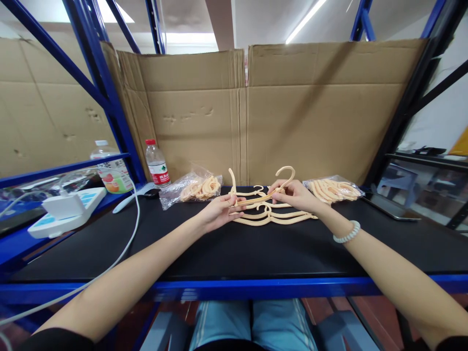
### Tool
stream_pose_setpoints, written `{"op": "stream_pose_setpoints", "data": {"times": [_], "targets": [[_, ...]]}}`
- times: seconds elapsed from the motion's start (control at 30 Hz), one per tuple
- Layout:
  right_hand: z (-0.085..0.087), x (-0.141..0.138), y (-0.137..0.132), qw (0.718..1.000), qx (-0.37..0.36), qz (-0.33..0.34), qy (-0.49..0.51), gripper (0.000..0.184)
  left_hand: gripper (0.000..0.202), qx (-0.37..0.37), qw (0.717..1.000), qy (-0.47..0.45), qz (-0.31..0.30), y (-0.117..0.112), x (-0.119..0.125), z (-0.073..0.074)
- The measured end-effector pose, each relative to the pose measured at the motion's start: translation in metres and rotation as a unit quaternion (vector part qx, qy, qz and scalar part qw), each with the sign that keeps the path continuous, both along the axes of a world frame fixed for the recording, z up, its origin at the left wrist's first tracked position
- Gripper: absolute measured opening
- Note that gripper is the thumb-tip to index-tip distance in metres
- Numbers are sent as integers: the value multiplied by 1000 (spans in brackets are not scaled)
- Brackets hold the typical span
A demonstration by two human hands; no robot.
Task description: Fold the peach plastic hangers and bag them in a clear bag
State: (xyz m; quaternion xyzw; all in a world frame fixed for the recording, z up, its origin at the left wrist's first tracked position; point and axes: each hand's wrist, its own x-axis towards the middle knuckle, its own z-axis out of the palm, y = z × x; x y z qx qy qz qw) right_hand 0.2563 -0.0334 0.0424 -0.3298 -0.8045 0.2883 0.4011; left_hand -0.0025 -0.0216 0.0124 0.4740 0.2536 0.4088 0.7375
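A beige plastic hanger [258, 199] is held just above the black tabletop between both of my hands. My left hand [216, 213] pinches its left end, with the lower fingers loosely apart. A beige bar stands up beside those fingertips; I cannot tell whether it belongs to the held hanger. My right hand [298, 194] grips the hanger near the base of its hook [287, 170], which points upward. Beneath and in front of it, more beige hangers [272, 221] lie flat on the tabletop, partly hidden by my hands and the held one.
A clear bag of beige parts [201, 189] lies left, another bag [333, 189] right. A red-capped bottle [157, 165], a juice bottle [112, 170] and a white power strip [69, 214] stand left. A white cable [136, 219] crosses the left side. Cardboard [314, 112] walls the back.
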Motion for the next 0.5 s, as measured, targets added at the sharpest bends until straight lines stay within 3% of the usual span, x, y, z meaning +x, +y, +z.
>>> {"op": "stream_pose_setpoints", "data": {"times": [0.23,0.5], "targets": [[0,0,-3,1000,0,0,-11,18,12,-18,1000,9,-21,-4,-1,2],[-2,-2,-2,1000,12,-8,7,19,8,-18,999,-4,31,-6,3,4]]}}
